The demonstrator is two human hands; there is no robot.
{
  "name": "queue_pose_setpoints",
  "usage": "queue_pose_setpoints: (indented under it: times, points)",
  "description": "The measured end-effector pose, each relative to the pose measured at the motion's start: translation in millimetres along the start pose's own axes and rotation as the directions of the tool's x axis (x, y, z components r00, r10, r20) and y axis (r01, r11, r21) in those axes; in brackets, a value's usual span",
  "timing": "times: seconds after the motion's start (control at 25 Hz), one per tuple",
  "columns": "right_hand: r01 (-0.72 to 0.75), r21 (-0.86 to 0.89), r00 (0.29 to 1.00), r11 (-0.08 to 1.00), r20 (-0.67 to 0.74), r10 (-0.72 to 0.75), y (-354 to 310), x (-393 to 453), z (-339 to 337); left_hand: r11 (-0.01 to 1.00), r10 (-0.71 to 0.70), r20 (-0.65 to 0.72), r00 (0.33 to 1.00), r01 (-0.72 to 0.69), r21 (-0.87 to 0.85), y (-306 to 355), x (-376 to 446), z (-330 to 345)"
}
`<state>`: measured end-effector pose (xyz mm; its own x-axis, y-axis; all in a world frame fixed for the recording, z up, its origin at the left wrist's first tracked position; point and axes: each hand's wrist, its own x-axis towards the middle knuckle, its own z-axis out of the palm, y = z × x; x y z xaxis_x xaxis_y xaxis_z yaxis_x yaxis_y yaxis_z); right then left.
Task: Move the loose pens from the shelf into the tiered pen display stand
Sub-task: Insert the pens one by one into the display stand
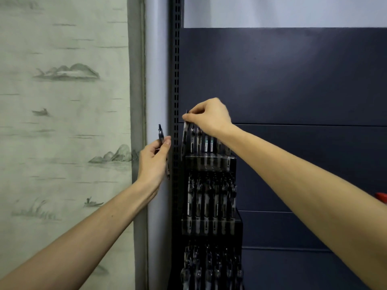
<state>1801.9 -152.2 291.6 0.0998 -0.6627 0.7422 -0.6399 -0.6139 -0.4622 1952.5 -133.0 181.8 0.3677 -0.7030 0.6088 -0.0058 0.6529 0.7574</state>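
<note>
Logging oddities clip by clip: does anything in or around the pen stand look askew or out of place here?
One thing: the pen pinched by the right hand at the top tier's left end leans, its tip outside the display stand rather than in a slot. The other pens stand upright. The left hand holds spare pens.

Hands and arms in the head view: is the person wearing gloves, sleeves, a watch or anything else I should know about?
Nothing is worn that shows. The left hand and right hand are bare, with no gloves, rings or watch at the wrists. Both forearms are uncovered right to the frame edges, so no sleeve shows. No cables, straps or markings are visible on either arm.
</note>
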Motion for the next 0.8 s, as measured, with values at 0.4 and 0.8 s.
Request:
queue_pose_setpoints:
  times: [0.4,0.8]
  points:
    - [0.064,-0.164,0.987,0.984,-0.134,-0.086,10,22,12,0.996,0.037,0.030,0.999,-0.040,0.085,-25,3,-20]
    - [0.066,-0.178,0.984,0.982,-0.150,-0.093,23,27,6,0.997,0.040,-0.026,0.999,-0.038,0.060,-20,14,-9]
